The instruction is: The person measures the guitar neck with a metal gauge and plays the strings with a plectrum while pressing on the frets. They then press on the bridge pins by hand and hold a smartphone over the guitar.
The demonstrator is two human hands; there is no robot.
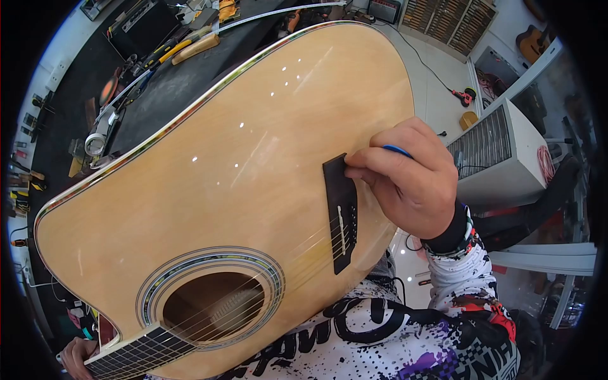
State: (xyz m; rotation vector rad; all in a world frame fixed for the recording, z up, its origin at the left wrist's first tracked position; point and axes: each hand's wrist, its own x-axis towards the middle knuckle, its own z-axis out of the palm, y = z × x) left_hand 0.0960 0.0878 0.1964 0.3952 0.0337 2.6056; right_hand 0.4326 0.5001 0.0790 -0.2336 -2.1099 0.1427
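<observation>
A pale-topped acoustic guitar (266, 145) lies tilted across my lap, its dark bridge (335, 190) toward the right and its ringed sound hole (183, 301) at lower left. My right hand (411, 177) is closed in a pinch, thumb and forefinger at the bridge's upper end. A thin blue piece (397, 151) shows between its fingers; most of it is hidden. At the bottom left, my left hand (77, 354) wraps round the guitar neck (139, 351), its fingers partly out of sight. Strings (304, 256) run from the neck over the sound hole to the bridge.
A dark workbench (171, 95) behind the guitar carries several tools, including a wooden-handled one (195, 49). Right of me stands a white cabinet with a grille (481, 142). A red power tool (465, 96) with a cord lies on the floor. Another guitar (532, 44) hangs at upper right.
</observation>
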